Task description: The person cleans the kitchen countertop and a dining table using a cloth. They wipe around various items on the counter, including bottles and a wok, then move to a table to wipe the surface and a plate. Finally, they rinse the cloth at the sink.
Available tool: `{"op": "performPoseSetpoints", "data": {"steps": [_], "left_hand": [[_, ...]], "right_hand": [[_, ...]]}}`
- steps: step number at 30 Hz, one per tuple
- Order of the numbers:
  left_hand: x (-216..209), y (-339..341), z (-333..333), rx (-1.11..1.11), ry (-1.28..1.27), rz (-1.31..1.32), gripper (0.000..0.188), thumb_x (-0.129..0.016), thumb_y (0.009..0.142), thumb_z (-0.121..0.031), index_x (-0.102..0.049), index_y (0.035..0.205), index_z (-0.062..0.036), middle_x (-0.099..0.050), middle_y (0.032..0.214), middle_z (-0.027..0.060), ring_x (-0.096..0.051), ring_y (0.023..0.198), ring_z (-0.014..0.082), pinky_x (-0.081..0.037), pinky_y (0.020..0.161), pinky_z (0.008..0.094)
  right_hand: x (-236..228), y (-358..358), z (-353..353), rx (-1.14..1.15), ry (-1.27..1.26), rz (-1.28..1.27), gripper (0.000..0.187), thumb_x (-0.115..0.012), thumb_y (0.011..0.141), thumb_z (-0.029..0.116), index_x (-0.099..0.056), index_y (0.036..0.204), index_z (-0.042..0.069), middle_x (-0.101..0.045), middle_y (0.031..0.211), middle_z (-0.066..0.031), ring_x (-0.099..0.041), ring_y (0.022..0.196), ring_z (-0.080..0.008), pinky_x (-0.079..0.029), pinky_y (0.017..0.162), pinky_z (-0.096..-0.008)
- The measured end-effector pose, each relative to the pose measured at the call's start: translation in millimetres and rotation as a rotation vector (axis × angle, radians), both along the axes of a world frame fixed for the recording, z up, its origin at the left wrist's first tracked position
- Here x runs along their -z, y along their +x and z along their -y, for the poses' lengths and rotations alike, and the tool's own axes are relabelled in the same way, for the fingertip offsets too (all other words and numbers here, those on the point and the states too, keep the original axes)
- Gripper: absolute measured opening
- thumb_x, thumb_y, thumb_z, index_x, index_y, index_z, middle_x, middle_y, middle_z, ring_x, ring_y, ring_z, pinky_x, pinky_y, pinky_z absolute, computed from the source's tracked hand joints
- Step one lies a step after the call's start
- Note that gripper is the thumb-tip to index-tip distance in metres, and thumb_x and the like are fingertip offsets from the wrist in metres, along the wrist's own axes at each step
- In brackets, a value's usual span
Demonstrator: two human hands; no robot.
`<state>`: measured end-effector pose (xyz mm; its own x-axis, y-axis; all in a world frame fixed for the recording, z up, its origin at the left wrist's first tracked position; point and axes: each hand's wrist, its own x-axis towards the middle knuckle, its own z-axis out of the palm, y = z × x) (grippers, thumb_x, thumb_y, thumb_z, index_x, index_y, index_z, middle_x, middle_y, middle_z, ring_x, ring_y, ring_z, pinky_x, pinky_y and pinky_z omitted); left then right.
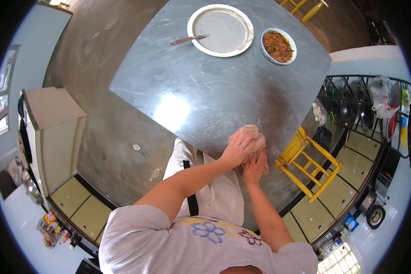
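Grey concrete floor, grey marbled table with glare, yellow wooden chair, cream cabinet, yellowish floor tiles

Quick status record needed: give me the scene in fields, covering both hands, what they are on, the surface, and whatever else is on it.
left hand: left hand pressed palm-down on top of the pale beige dough lump
right hand: right hand against the dough's near side
dough position: near edge of the grey marbled stone table
far side of table: round silver metal plate, a metal utensil lying across its left rim
beside plate: small white bowl of brown chopped filling, to its right
floor nearby: yellow wooden chair, right of table
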<state>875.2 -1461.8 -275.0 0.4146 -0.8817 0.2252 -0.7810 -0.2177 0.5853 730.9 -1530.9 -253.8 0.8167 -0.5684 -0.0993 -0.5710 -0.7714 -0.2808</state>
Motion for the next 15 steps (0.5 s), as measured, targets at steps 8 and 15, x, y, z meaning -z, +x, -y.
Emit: {"op": "performPoseSetpoints", "data": {"steps": [8, 15], "left_hand": [[-6, 114, 50, -0.092, 0.107, 0.083, 0.054, -0.060, 0.081, -0.019, -0.054, 0.134, -0.0085, -0.041, 0.148, 0.0126, -0.032, 0.141, 0.0363, -0.025, 0.116, 0.0533], [-9, 275, -24, -0.275, 0.202, 0.164, 0.059, -0.062, 0.082, -0.020, -0.049, 0.138, -0.0096, -0.039, 0.150, 0.0125, -0.029, 0.143, 0.0356, -0.020, 0.117, 0.0566]], "right_hand": [[8, 129, 52, 0.042, -0.031, 0.068, 0.052, -0.055, 0.092, 0.029, -0.050, 0.137, 0.002, -0.026, 0.155, -0.0246, -0.021, 0.145, -0.0433, -0.020, 0.117, -0.0544], [6, 306, 1, -0.138, 0.031, 0.109, 0.055, -0.062, 0.086, 0.028, -0.054, 0.134, 0.003, -0.031, 0.154, -0.0212, -0.021, 0.147, -0.0375, -0.017, 0.119, -0.0525]]}}
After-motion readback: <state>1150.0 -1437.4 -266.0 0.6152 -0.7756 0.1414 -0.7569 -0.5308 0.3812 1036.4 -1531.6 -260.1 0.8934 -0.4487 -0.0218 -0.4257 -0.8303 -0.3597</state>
